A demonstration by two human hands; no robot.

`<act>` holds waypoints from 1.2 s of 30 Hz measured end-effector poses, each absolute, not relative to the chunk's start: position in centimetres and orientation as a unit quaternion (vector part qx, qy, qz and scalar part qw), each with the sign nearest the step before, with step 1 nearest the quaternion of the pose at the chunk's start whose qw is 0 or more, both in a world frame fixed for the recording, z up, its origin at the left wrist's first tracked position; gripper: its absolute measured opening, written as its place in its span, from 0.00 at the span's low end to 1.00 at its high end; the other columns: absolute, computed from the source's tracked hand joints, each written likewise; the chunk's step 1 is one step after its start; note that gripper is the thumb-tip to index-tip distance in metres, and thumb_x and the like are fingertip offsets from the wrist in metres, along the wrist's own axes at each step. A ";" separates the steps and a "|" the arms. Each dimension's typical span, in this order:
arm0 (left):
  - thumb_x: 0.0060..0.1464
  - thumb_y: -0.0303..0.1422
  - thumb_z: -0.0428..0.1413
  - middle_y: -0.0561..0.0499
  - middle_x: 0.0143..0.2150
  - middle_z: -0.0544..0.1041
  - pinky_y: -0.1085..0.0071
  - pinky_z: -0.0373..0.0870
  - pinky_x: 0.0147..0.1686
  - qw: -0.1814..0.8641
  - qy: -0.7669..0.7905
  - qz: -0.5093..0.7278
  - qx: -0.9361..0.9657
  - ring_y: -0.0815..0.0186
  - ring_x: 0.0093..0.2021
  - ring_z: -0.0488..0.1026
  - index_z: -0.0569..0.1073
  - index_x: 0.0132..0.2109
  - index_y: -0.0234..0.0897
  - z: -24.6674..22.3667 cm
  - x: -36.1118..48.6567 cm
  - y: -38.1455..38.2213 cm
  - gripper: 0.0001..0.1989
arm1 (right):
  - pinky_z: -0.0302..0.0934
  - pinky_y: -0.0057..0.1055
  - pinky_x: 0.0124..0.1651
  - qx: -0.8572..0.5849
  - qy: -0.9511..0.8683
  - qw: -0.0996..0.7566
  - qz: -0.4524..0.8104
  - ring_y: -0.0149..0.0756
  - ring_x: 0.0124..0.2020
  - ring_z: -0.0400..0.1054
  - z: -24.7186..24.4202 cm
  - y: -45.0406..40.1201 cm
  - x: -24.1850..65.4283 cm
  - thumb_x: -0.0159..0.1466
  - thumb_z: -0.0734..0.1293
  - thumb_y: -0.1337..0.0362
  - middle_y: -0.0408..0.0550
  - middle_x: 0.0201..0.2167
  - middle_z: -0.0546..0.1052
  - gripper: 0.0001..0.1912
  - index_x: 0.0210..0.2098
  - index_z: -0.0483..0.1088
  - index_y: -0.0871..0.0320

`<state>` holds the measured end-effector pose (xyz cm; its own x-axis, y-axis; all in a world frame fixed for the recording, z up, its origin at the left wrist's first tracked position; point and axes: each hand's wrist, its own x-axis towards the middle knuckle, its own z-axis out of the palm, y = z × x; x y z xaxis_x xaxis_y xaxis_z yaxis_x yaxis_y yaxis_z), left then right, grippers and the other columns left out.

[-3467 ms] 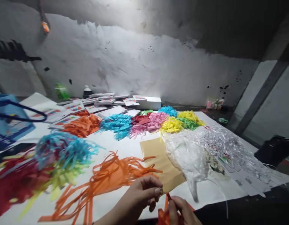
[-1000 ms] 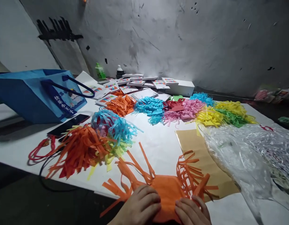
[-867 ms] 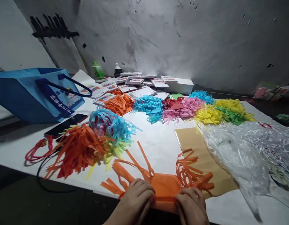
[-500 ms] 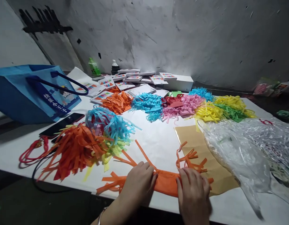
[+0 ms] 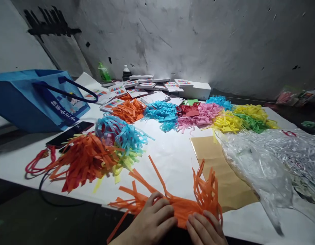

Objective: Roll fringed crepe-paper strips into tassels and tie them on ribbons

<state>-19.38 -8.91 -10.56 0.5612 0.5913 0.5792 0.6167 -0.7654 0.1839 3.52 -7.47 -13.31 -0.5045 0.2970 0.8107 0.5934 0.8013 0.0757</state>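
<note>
An orange tissue-paper tassel [image 5: 184, 209] with cut fringe at both ends lies across the table's front edge. My left hand [image 5: 156, 219] grips its left part, fingers curled over the uncut middle band. My right hand [image 5: 204, 228] closes on the band's lower right part. Loose orange strips fan out to the left and stand up on the right. Both thumbs are mostly hidden. Left of my hands lies a pile of orange fringed paper [image 5: 86, 158], with blue fringed paper [image 5: 121, 132] beside it.
Blue, pink and yellow fringed bundles [image 5: 229, 120] line the table's back, before stacked printed packets [image 5: 147, 83]. A brown paper sheet [image 5: 224, 177] and clear plastic bag [image 5: 259, 173] lie right. A blue bag [image 5: 27, 105], phone [image 5: 70, 134] and red cord [image 5: 36, 163] are left.
Both hands have drawn the orange tassel nearer to me, over the table edge. Its right fringe now stands up instead of lying spread out. The view has shifted slightly.
</note>
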 end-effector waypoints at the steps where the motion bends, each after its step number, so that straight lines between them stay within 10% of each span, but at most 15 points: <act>1: 0.67 0.24 0.44 0.52 0.33 0.75 0.58 0.55 0.56 0.007 -0.352 -0.326 -0.877 0.64 0.36 0.69 0.73 0.39 0.38 -10.8 -19.5 -9.2 0.14 | 0.59 0.32 0.60 -0.257 -0.855 0.416 -0.172 0.28 0.33 0.79 -13.3 -7.7 3.8 0.70 0.58 0.76 0.39 0.31 0.83 0.18 0.37 0.77 0.56; 12: 0.63 0.21 0.46 0.53 0.27 0.73 0.63 0.56 0.38 -0.038 -0.536 -0.211 -0.817 0.64 0.28 0.67 0.68 0.33 0.37 -9.1 -17.7 -7.2 0.12 | 0.53 0.44 0.46 -0.510 -0.777 0.362 -0.078 0.41 0.32 0.69 -12.3 -7.6 3.2 0.70 0.61 0.67 0.44 0.26 0.73 0.10 0.32 0.69 0.55; 17: 0.60 0.20 0.49 0.50 0.31 0.76 0.57 0.56 0.44 0.019 -0.563 -0.230 -0.793 0.60 0.32 0.69 0.70 0.34 0.37 -9.3 -17.0 -6.8 0.10 | 0.53 0.48 0.56 -0.423 -0.805 0.402 -0.104 0.44 0.44 0.71 -11.9 -6.8 2.8 0.69 0.59 0.70 0.53 0.39 0.78 0.12 0.44 0.73 0.60; 27: 0.70 0.31 0.46 0.54 0.32 0.76 0.54 0.50 0.58 -0.022 -0.360 -0.317 -0.877 0.64 0.36 0.67 0.71 0.36 0.39 -10.2 -18.8 -8.9 0.13 | 0.44 0.44 0.66 -0.303 -0.876 0.374 -0.029 0.35 0.40 0.73 -12.0 -8.1 5.6 0.67 0.66 0.73 0.40 0.33 0.80 0.07 0.40 0.74 0.56; 36: 0.61 0.24 0.52 0.49 0.37 0.73 0.59 0.57 0.43 -0.074 -0.511 -0.279 -0.810 0.60 0.37 0.67 0.68 0.33 0.37 -8.7 -17.6 -8.8 0.07 | 0.48 0.49 0.60 -0.486 -0.750 0.449 0.005 0.39 0.40 0.71 -12.2 -9.2 3.0 0.67 0.65 0.69 0.46 0.34 0.76 0.07 0.32 0.70 0.55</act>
